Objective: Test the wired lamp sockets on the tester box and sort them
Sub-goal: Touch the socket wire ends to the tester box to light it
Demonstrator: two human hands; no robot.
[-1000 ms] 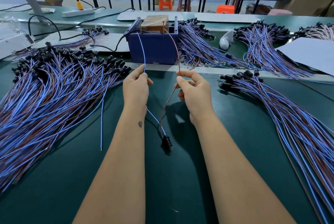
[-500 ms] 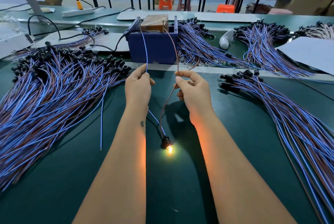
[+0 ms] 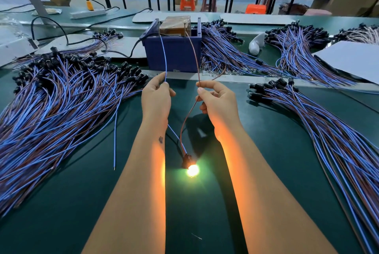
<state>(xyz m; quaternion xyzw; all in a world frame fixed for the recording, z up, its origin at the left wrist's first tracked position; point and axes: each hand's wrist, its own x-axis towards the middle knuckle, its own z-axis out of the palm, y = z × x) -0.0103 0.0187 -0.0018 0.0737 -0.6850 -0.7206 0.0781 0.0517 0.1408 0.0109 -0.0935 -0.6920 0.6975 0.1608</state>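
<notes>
My left hand (image 3: 156, 98) pinches the blue wire (image 3: 164, 57) of one lamp socket. My right hand (image 3: 218, 103) pinches its brown wire (image 3: 193, 53). Both wire ends reach up to the top of the dark blue tester box (image 3: 174, 55). The black socket (image 3: 186, 160) lies on the green table between my forearms, and its bulb (image 3: 192, 170) glows bright.
A big heap of wired sockets (image 3: 51, 98) covers the table on the left. Another bundle (image 3: 320, 122) fans out on the right, and more bundles (image 3: 227, 53) lie behind the box. One loose blue wire (image 3: 115, 130) lies near my left forearm. A white sheet (image 3: 352, 59) sits far right.
The bulb was dark one second ago, lit half a second ago, and now glows brighter. My hands have stayed almost still on the two wires.
</notes>
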